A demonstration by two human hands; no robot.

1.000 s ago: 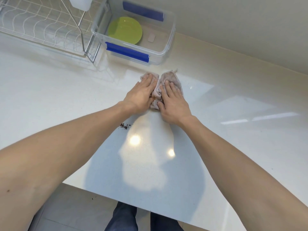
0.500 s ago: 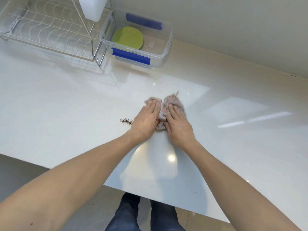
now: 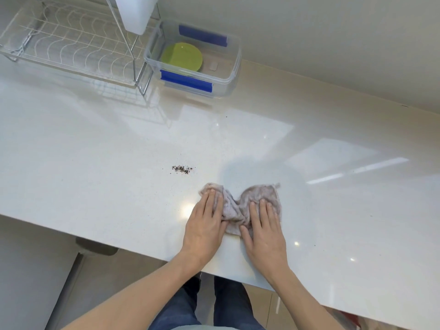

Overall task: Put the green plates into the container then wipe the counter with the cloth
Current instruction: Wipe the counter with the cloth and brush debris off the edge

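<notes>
Head view: both hands press flat on the cloth [image 3: 240,206], which lies on the white surface [image 3: 95,163] near its front edge.
Left hand [image 3: 204,225]: palm down, fingers straight, pinning the cloth's left lobe; not clenched around it.
Right hand [image 3: 264,232]: palm down, fingers spread, pinning the right lobe; likewise flat, not gripping.
Cloth: pinkish-grey, bunched in the middle between the hands, so it reads as a bow shape.
Change from earlier: the cloth was well beyond the crumbs, close to the container; now it sits nearer the person than the crumbs, and it is spread wider, with the hands further apart.
Crumbs [image 3: 182,169]: small dark scatter just beyond the cloth and to its left, not touching it.
Container [image 3: 234,67]: clear, with blue clips, well beyond the cloth by the wall.
Green plates [image 3: 182,57]: lying flat inside the container, at its left end.
Wire rack [image 3: 71,48]: beyond the cloth, far left, touching or just beside the container.
</notes>
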